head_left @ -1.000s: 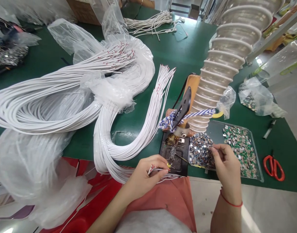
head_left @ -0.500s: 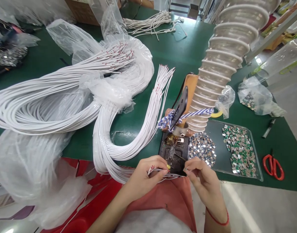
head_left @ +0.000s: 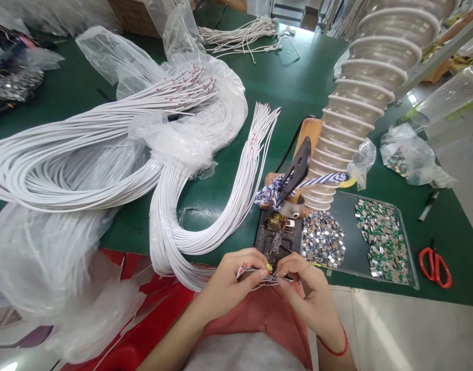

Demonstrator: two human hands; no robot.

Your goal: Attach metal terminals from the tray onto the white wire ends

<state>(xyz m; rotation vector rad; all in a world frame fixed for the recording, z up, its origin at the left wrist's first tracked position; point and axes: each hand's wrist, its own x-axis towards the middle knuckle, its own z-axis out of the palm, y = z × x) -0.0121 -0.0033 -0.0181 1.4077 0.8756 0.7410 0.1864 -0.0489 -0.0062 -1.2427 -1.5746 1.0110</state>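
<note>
My left hand [head_left: 234, 282] is closed around thin white cables [head_left: 242, 269] with red-tipped ends, at the table's front edge. A small yellow piece [head_left: 269, 267] shows at its index fingertip. Beside it, my right hand [head_left: 309, 293] pinches something tiny that I cannot make out, its fingertips close to the left hand's. Just beyond the fingers is a black soldering stand [head_left: 260, 239]. A large bundle of white cables [head_left: 213, 242] curves along the table to the left. Right of the stand lies a heap of small metal connectors [head_left: 323, 239].
A ribbed clear hose [head_left: 360, 103] comes down behind the stand, tied with blue-white cord [head_left: 325, 179]. A clear tray [head_left: 408, 247] holds green-and-metal connectors [head_left: 383, 239]. Red-handled scissors [head_left: 435, 268] and a marker [head_left: 428, 206] lie right. Plastic-wrapped cables [head_left: 85, 134] cover the left side.
My right hand has moved left, bringing its pinched fingertips up to those of my left hand. The left hand stays in place with the cables.
</note>
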